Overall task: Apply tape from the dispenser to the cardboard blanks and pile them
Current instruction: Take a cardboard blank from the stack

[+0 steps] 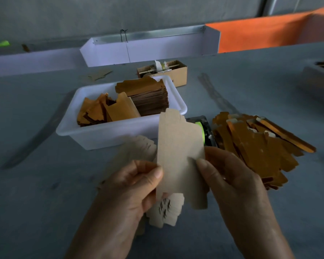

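White bin (108, 134) ahead, gold pile (258, 146) right; grey table (36, 184) free left.

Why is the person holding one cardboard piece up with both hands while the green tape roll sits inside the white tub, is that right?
Not quite. The green tape roll is not inside the white tub; it sits in a dark holder on the table beside the tub, behind the raised piece. The head view shows this. The left hand and right hand do hold one cardboard piece up.

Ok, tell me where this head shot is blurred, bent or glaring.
Head view: dim, flat light with no harsh glare; the gold blanks on the right give only soft sheen. Wide-angle bending curves the white tub and table edges. The fan of blanks behind the left hand is motion-smeared; the held blank stays fairly sharp.
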Tool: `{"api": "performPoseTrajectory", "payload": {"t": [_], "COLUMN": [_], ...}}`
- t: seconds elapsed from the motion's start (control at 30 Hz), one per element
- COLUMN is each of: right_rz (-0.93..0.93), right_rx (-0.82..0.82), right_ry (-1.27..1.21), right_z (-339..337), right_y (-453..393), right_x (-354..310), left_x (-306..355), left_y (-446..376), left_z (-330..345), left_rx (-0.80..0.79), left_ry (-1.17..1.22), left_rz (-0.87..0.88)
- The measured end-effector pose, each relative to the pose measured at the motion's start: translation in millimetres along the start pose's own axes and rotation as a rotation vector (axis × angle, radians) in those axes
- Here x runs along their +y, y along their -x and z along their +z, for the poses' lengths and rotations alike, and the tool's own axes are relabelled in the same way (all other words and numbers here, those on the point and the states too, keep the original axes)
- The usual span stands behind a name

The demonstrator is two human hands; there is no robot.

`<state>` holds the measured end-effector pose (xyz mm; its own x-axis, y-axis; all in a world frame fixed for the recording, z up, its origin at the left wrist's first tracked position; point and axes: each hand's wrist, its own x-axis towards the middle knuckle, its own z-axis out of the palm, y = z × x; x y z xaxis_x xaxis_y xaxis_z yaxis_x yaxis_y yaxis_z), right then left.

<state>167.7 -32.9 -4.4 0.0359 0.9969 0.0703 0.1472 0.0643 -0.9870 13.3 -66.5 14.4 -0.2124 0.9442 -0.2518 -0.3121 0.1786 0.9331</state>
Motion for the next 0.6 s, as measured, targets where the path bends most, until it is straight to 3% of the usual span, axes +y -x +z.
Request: {"api": "performPoseTrajectory", "payload": {"t": [0.1, 0.27, 0.4, 0.6], "right_rz": [0.075, 0.165, 0.171, 0.145], "right_rx": [-0.054, -0.156, -0.186, -0.209], "right_ry": [-0.215, -0.349, -0.336, -0.217], "right_z": [-1, -5, -5, -6], "right_y": [-1, -1, -1, 1], "right_x": [0, 3, 5, 5], "left_x": [-5, -5, -11, -19], "left_y": [-3, -4, -10, -14], "left_z": [-1, 10, 20, 19], "left_rx": [-0.034, -0.093, 0.062, 0.089], "left_ry": [0.023, -0.207, -0.294, -0.335], "left_rz": [-0.024, 0.052, 0.101, 0.124]}}
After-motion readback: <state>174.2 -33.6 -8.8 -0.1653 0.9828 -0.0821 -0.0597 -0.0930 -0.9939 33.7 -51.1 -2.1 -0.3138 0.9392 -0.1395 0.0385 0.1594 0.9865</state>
